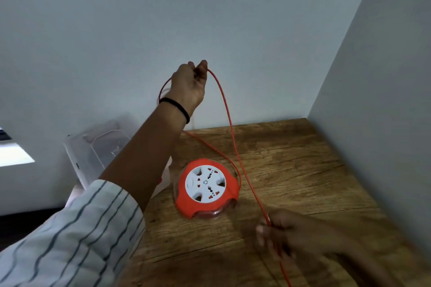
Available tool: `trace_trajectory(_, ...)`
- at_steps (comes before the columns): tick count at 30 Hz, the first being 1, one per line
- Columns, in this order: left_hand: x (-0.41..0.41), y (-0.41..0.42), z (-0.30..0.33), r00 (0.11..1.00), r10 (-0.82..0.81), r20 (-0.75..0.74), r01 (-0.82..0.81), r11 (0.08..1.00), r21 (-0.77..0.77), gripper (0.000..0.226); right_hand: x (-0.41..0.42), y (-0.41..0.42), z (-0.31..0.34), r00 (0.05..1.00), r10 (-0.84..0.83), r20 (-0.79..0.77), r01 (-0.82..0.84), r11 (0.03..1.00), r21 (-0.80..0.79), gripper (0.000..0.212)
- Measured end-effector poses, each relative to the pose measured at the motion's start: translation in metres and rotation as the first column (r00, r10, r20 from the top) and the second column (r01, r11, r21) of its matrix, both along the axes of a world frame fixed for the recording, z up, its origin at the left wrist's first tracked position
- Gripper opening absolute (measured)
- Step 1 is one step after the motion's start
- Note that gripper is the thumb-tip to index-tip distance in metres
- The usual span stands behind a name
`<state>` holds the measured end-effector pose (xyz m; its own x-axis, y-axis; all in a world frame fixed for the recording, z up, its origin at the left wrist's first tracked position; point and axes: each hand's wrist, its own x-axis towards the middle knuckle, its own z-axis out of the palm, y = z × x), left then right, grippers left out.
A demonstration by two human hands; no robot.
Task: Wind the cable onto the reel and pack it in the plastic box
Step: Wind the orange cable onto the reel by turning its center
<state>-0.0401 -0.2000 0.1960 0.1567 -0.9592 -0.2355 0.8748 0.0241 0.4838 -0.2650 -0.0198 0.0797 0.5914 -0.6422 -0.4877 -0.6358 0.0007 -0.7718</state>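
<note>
The left hand [189, 86] pinches the red cable [229, 123] high above the table [291, 147]; the right hand [283, 232] grips it lower. The reel [206, 187] lies flat between them, the plastic box [98, 147] beside. It is better to keep light tension, so the cable winds without loops.

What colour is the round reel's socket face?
White, with small orange sockets, on the round orange reel; seen in the head view.

One orange reel [206, 190] on the counter [291, 170], one red cable [227, 109], one clear plastic box [98, 149] past the counter's left edge, two hands.
</note>
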Motion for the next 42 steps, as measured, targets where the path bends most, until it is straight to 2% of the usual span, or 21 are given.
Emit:
trace_trajectory(3, 0.024, -0.005, 0.001, 0.996, 0.04, 0.075, -0.044, 0.998, 0.051, 0.027, -0.006, -0.026, 0.017, 0.991, -0.128, 0.04, 0.132, 0.982, -0.134, 0.033)
trace_trajectory(5, 0.038, -0.004, -0.006, 0.974, -0.038, 0.225, 0.016, 0.995, 0.095, 0.016, -0.02, -0.045, 0.039, 0.947, -0.277, 0.165, 0.306, 0.932, -0.193, 0.032)
trace_trajectory(8, 0.052, 0.001, -0.022, 0.907, -0.184, 0.378, 0.119, 0.975, 0.187, 0.01, -0.035, -0.077, 0.076, 0.771, -0.483, 0.415, 0.576, 0.807, -0.131, 0.029)
trace_trajectory(10, 0.049, 0.006, -0.031, 0.861, -0.274, 0.429, 0.194, 0.956, 0.221, 0.028, -0.038, -0.102, 0.097, 0.613, -0.584, 0.532, 0.695, 0.719, -0.011, 0.027)
trace_trajectory(12, 0.04, 0.014, -0.039, 0.786, -0.37, 0.496, 0.287, 0.928, 0.238, 0.044, -0.037, -0.128, 0.114, 0.476, -0.642, 0.601, 0.739, 0.663, 0.123, 0.025)
trace_trajectory(14, 0.022, 0.026, -0.045, 0.647, -0.463, 0.606, 0.404, 0.882, 0.242, 0.051, -0.033, -0.155, 0.125, 0.349, -0.686, 0.638, 0.722, 0.631, 0.283, 0.026)
trace_trajectory(16, -0.003, 0.043, -0.054, 0.402, -0.554, 0.729, 0.56, 0.779, 0.283, 0.055, -0.026, -0.181, 0.132, 0.241, -0.715, 0.656, 0.69, 0.602, 0.402, 0.028)
trace_trajectory(17, -0.016, 0.052, -0.061, 0.268, -0.599, 0.755, 0.651, 0.69, 0.317, 0.055, -0.021, -0.193, 0.135, 0.183, -0.72, 0.67, 0.675, 0.587, 0.446, 0.029)
trace_trajectory(20, -0.061, 0.078, -0.082, -0.089, -0.655, 0.75, 0.867, 0.319, 0.382, 0.041, -0.003, -0.217, 0.143, -0.013, -0.704, 0.71, 0.67, 0.521, 0.53, 0.027)
trace_trajectory(21, -0.074, 0.086, -0.086, -0.157, -0.636, 0.756, 0.889, 0.242, 0.389, 0.038, 0.002, -0.222, 0.144, -0.044, -0.694, 0.719, 0.682, 0.505, 0.53, 0.026)
trace_trajectory(22, -0.087, 0.092, -0.088, -0.181, -0.622, 0.762, 0.904, 0.201, 0.378, 0.036, 0.005, -0.226, 0.143, -0.052, -0.688, 0.724, 0.691, 0.498, 0.523, 0.026)
trace_trajectory(24, -0.104, 0.098, -0.085, -0.114, -0.637, 0.763, 0.939, 0.182, 0.292, 0.024, 0.006, -0.23, 0.137, -0.026, -0.699, 0.715, 0.688, 0.506, 0.52, 0.025)
trace_trajectory(26, -0.108, 0.096, -0.076, 0.036, -0.667, 0.744, 0.953, 0.247, 0.175, 0.015, -0.001, -0.228, 0.123, 0.041, -0.731, 0.681, 0.67, 0.526, 0.524, 0.018)
trace_trajectory(28, -0.104, 0.085, -0.063, 0.226, -0.673, 0.705, 0.915, 0.394, 0.083, 0.016, -0.01, -0.217, 0.105, 0.152, -0.774, 0.615, 0.664, 0.541, 0.516, 0.016)
trace_trajectory(30, -0.095, 0.068, -0.05, 0.436, -0.605, 0.666, 0.802, 0.596, 0.017, 0.018, -0.02, -0.195, 0.081, 0.36, -0.792, 0.493, 0.635, 0.595, 0.492, 0.048)
trace_trajectory(32, -0.082, 0.047, -0.038, 0.631, -0.516, 0.579, 0.639, 0.769, -0.013, 0.023, -0.028, -0.165, 0.057, 0.58, -0.714, 0.392, 0.48, 0.688, 0.544, 0.069)
trace_trajectory(34, -0.065, 0.025, -0.035, 0.771, -0.46, 0.44, 0.504, 0.864, 0.022, 0.026, -0.031, -0.129, 0.039, 0.677, -0.631, 0.38, 0.323, 0.718, 0.617, 0.075)
trace_trajectory(35, -0.056, 0.016, -0.039, 0.805, -0.445, 0.392, 0.463, 0.885, 0.054, 0.026, -0.033, -0.113, 0.034, 0.692, -0.609, 0.389, 0.299, 0.732, 0.612, 0.072)
trace_trajectory(37, -0.046, 0.007, -0.049, 0.796, -0.454, 0.4, 0.438, 0.889, 0.137, 0.022, -0.04, -0.095, 0.026, 0.69, -0.574, 0.44, 0.357, 0.799, 0.483, 0.054)
trace_trajectory(39, -0.042, 0.007, -0.066, 0.736, -0.489, 0.469, 0.438, 0.871, 0.221, 0.019, -0.049, -0.095, 0.022, 0.712, -0.541, 0.448, 0.481, 0.84, 0.25, 0.036)
trace_trajectory(42, -0.035, 0.011, -0.088, 0.636, -0.555, 0.536, 0.437, 0.832, 0.342, 0.013, -0.054, -0.109, 0.016, 0.789, -0.523, 0.321, 0.573, 0.816, -0.078, 0.033)
